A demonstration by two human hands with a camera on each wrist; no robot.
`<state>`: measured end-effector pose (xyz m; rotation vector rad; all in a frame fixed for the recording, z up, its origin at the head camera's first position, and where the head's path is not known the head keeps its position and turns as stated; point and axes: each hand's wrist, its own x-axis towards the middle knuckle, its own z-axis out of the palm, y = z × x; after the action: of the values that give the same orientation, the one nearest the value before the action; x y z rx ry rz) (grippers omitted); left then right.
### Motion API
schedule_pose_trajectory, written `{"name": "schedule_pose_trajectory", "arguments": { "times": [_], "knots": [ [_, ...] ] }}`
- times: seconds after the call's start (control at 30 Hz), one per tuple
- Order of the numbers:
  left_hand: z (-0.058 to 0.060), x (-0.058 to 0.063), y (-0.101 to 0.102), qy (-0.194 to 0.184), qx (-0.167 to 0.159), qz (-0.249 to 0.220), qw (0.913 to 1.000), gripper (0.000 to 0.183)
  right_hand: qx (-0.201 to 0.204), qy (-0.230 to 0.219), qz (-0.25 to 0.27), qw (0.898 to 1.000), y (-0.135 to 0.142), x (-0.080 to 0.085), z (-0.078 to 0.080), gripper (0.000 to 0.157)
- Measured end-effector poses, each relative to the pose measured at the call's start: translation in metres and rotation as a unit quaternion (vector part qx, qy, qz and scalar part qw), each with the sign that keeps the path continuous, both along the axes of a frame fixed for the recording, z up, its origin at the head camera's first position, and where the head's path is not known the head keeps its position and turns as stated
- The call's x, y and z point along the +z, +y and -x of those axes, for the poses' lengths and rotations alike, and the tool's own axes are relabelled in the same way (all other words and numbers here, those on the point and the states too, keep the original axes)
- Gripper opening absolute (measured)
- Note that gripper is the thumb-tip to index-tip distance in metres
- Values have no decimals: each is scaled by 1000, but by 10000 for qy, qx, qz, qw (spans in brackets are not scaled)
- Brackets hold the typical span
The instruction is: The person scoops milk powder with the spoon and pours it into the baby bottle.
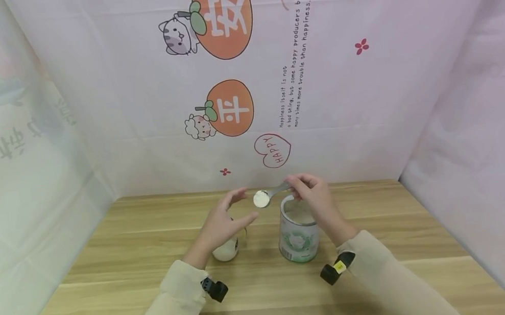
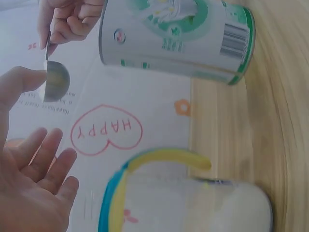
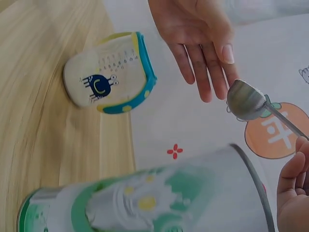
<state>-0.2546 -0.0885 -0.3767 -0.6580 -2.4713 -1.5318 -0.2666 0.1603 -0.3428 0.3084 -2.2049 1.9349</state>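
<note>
My right hand [image 1: 319, 203] pinches the handle of a metal measuring spoon [image 3: 246, 101] above the open tin. White powder [image 1: 261, 198] fills the spoon's round bowl. My left hand [image 1: 219, 226] is held up with fingers spread, its thumb and fingertips close to the bowl; whether they touch it, I cannot tell. Below the right hand stands a white and green milk powder tin [image 1: 299, 242], its top uncovered. A baby bottle [image 3: 111, 79] with a blue and yellow collar and a dark crab-like print stands under the left hand, partly hidden by it in the head view.
Tin and bottle stand apart on a wood-grain table [image 1: 267, 299]. A pale printed cloth [image 1: 342, 91] hangs behind, and more pale cloth [image 1: 478, 154] closes off both sides. Each wrist carries a small black camera [image 1: 214, 289].
</note>
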Motion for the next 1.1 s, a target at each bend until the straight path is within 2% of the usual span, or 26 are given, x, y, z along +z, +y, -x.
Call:
{"name": "schedule_pose_trajectory", "arguments": {
  "times": [0.27,0.63,0.9,1.1],
  "knots": [
    [-5,-5,-25,-305,219,-75,9993,71,184,8,-22,9998,-21,-3,1,32],
    [-11,-31,-59,-647,219,131,9976,80,279,5,-10,9996,-47,-8,3,29],
    [-10,-48,-68,-988,237,139,9947,90,366,-29,123,9993,-65,-9,4,25],
    [-10,-59,-68,-1079,401,172,9932,88,413,-59,115,9991,-78,-14,5,25]
  ]
}}
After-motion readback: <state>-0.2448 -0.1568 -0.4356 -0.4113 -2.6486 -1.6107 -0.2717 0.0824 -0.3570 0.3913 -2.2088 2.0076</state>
